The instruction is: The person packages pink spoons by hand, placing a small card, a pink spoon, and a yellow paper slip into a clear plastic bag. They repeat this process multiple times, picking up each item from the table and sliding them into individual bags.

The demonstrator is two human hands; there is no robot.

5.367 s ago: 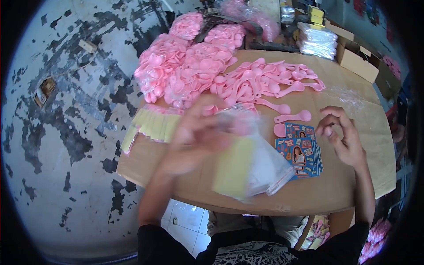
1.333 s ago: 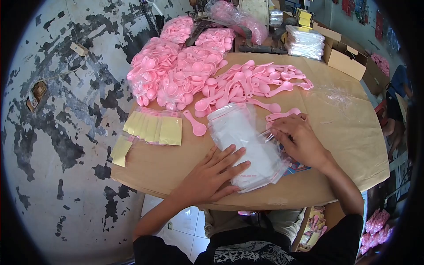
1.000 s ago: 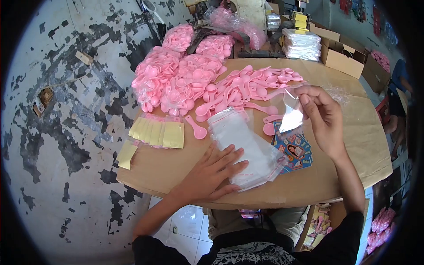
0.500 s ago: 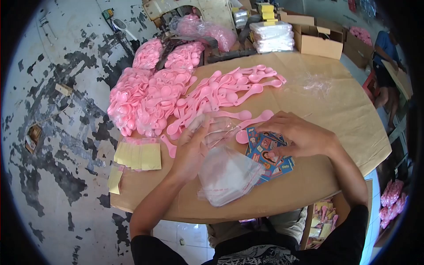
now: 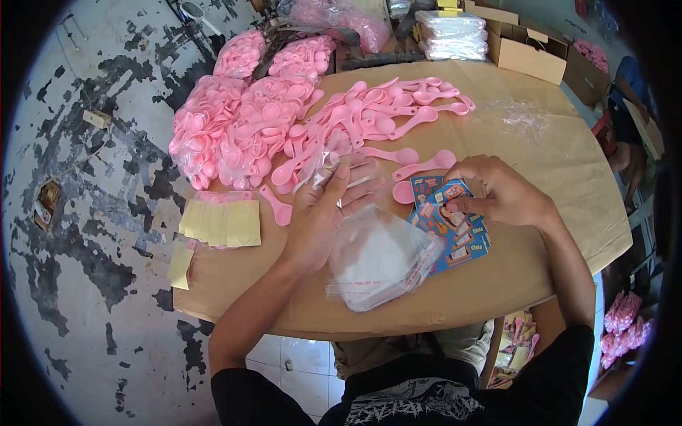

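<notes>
My left hand [image 5: 323, 206] is closed on a clear plastic bag [image 5: 320, 169], just above a stack of clear bags [image 5: 376, 266]. To the right, my right hand [image 5: 490, 192] pinches a printed card [image 5: 455, 190] at the top of a fanned pile of blue cards [image 5: 462, 248]. Two pink spoons [image 5: 426, 165] lie just behind the cards. Beyond my left hand spreads a heap of loose pink spoons [image 5: 355, 113].
Bagged pink spoons [image 5: 234, 128] are piled at the back left. Packets with yellow cards [image 5: 227, 221] lie at the left edge. Behind the table [image 5: 561, 170] are stacked plastic packs [image 5: 451, 35] and a cardboard box [image 5: 529, 57]. Another person [image 5: 629, 92] is at the far right.
The view has tilted down, so the table things appear higher. My right hand has lifted a card slightly from the pile. My left hand has raised and turned the clear bag.
</notes>
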